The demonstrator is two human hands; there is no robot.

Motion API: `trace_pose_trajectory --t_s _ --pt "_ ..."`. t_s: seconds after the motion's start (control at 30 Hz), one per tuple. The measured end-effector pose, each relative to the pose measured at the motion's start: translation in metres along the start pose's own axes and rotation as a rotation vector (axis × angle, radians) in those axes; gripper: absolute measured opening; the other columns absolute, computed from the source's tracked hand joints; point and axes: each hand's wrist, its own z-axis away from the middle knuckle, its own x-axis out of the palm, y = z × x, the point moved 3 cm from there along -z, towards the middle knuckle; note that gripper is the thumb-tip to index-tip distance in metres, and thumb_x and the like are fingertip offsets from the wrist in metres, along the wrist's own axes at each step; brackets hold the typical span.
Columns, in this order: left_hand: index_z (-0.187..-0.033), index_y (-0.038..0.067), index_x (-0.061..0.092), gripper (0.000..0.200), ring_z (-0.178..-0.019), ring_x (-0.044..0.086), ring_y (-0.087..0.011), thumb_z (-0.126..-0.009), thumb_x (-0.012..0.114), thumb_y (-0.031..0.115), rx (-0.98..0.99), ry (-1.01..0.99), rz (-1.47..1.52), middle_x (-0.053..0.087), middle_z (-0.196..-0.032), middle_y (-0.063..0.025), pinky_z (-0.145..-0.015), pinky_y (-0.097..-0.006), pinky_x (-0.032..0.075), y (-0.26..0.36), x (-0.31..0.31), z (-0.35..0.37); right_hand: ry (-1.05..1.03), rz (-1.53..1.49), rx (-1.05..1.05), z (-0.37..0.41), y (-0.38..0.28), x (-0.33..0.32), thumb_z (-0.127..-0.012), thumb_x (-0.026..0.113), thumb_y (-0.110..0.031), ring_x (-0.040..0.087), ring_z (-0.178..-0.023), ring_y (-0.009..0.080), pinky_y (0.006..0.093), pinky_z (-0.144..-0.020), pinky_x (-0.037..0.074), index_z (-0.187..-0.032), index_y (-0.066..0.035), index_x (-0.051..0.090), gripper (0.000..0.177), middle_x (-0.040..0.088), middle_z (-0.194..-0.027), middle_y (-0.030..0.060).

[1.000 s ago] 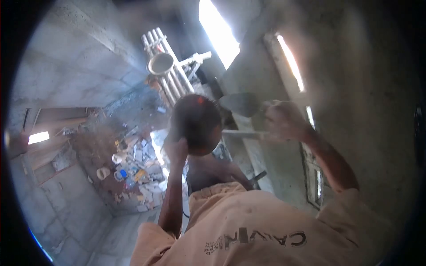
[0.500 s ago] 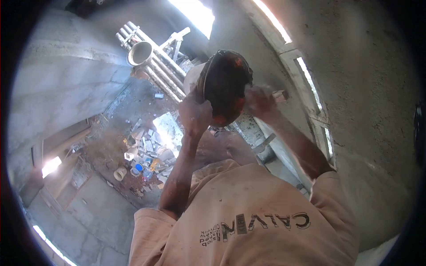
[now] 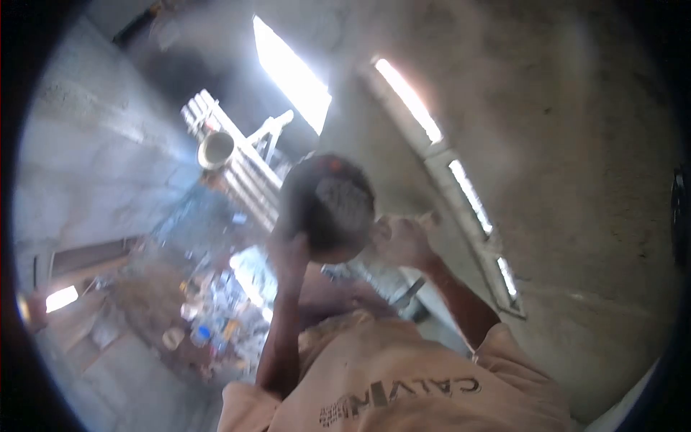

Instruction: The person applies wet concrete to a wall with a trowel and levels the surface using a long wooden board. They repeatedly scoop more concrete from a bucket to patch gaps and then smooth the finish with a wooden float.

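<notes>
bucket (image 3: 309, 194) held with its mouth facing the body, left hand (image 3: 289, 253) clamped at its rim, likely so the trowel (image 3: 430, 219) in the curled right hand (image 3: 404, 243) can reach inside.

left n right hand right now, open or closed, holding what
Left hand: closed on the rim of the dark round container.
Right hand: closed, apparently around a tool handle; blurred.
</notes>
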Motion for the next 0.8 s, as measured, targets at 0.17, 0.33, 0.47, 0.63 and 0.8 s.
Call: trace_pose_trajectory --t_s 0.17,0.33,0.47,0.63,0.8 --pt "-0.125 -0.009 0.065 0.051 -0.088 0.067 -0.0198 -0.076 0.056 0.001 -0.070 0.151 0.212 0.074 -0.105 -0.0157 -0.078 -0.0342 0.054 -0.033 -0.027 0.009 -0.071 0.173 -0.108 -0.022 -0.075 -0.131 -0.088 0.072 -0.028 0.073 -0.089 0.0403 0.0485 -0.083 0.057 -0.114 0.000 0.069 0.039 0.073 -0.097 0.0233" --pt "-0.120 -0.014 0.064 0.051 -0.089 0.069 -0.0240 -0.072 0.054 0.000 -0.166 0.317 0.320 0.073 -0.105 -0.0188 -0.084 -0.0351 0.054 -0.058 -0.072 0.033 -0.102 0.135 -0.370 -0.012 -0.138 -0.225 -0.084 0.076 -0.021 0.074 -0.074 0.0260 0.0376 -0.072 0.059 -0.111 0.003 0.069 0.037 0.074 -0.087 0.0176" --pt "-0.127 -0.010 0.059 0.056 -0.093 0.064 -0.0263 -0.073 0.056 0.004 -0.177 0.426 0.232 0.065 -0.114 -0.0167 -0.081 -0.0352 0.056 -0.135 -0.113 0.045 -0.175 -0.130 -0.679 0.006 -0.187 -0.276 -0.094 0.073 -0.026 0.069 -0.064 0.0195 0.0352 -0.062 0.058 -0.108 0.004 0.069 0.032 0.070 -0.077 0.0153" --pt "-0.125 -0.011 0.064 0.057 -0.094 0.067 -0.0258 -0.071 0.052 0.003 -0.160 0.574 0.051 0.071 -0.111 -0.0166 -0.092 -0.0339 0.053 -0.091 -0.147 0.077 -0.387 -0.622 -0.353 -0.006 -0.172 -0.299 -0.095 0.073 -0.030 0.068 -0.066 0.0160 0.0319 -0.053 0.057 -0.111 -0.003 0.071 0.032 0.071 -0.080 0.0060" --pt "-0.123 -0.011 0.065 0.056 -0.097 0.067 -0.0286 -0.071 0.053 0.005 -0.278 0.624 -0.030 0.071 -0.113 -0.0198 -0.094 -0.0377 0.053 -0.108 -0.162 0.093 0.340 -0.259 -0.294 -0.021 -0.040 -0.438 -0.095 0.070 -0.042 0.068 -0.087 0.0171 0.0311 -0.071 0.056 -0.129 -0.007 0.063 0.049 0.066 -0.111 0.0096"
